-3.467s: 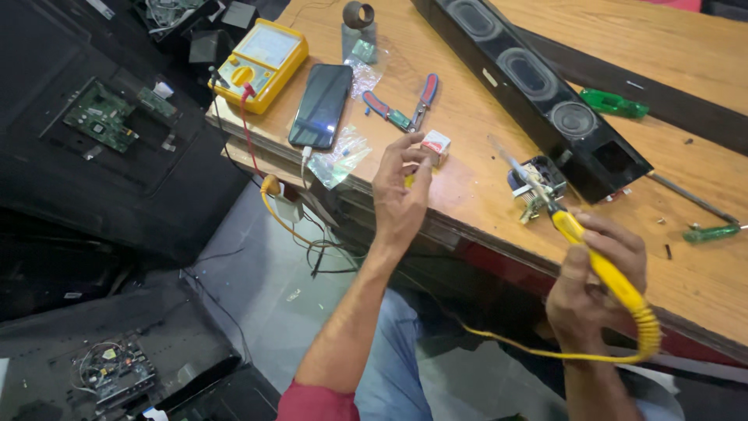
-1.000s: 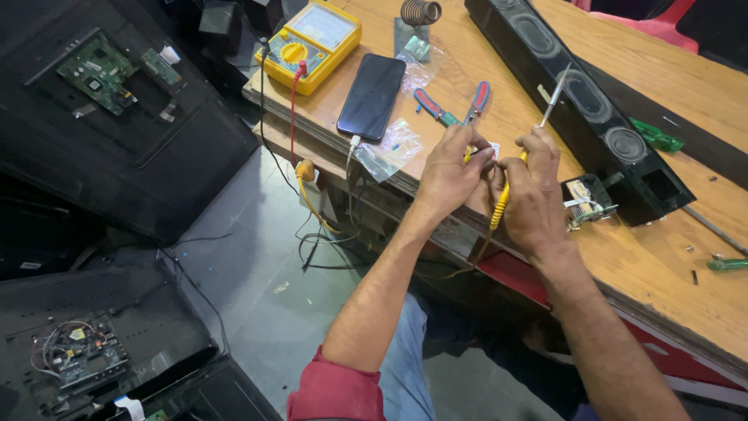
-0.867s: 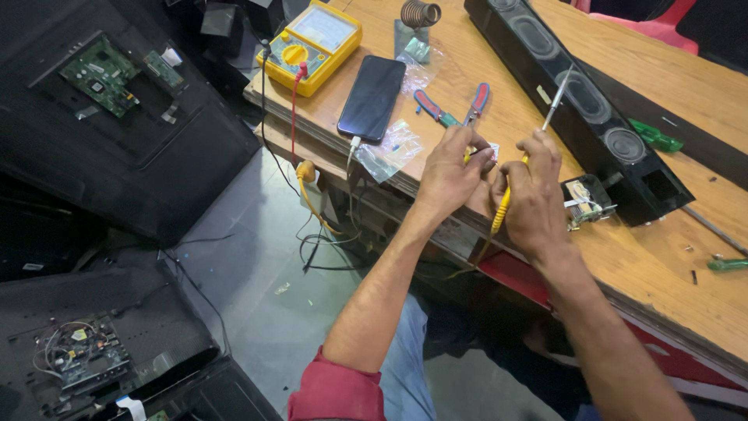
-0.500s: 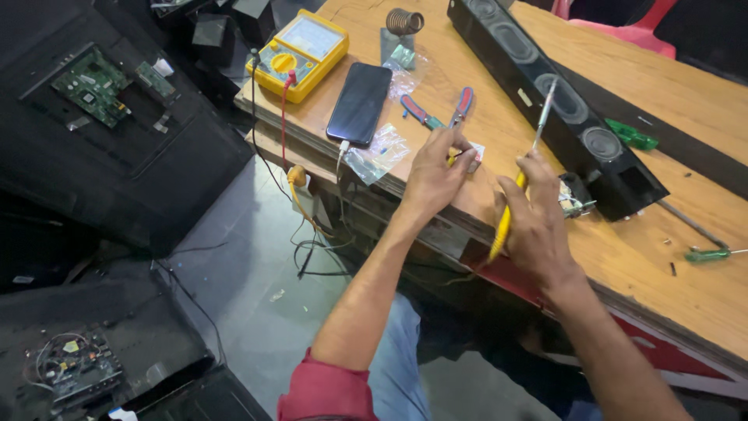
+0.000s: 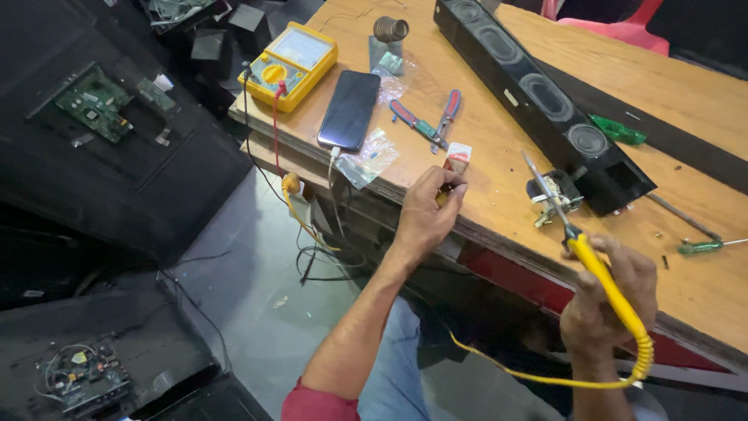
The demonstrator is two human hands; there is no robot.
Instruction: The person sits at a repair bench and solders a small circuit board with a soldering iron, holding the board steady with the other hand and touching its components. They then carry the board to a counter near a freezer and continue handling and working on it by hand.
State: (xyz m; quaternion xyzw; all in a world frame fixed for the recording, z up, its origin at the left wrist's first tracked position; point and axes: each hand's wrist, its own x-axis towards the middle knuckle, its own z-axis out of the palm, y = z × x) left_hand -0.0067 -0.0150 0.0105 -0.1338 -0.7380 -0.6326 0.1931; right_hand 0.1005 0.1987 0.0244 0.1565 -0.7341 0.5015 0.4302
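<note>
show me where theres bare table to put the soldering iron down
Bare wood lies right of the small metal part, between the black speaker bar and the table's near edge, close to the right hand. More beyond the bar. Crowded: around the phone, cutters, yellow meter, near the left hand.

The person wore a red sleeve (image 5: pixel 315 403) pushed up on the left arm and blue jeans (image 5: pixel 393 374); both forearms were bare.

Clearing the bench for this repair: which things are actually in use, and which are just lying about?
In use:
soldering iron in right hand
small part in left hand

Lying about:
phone
yellow multimeter
red-handled pliers
black speaker bar
green screwdriver
</note>
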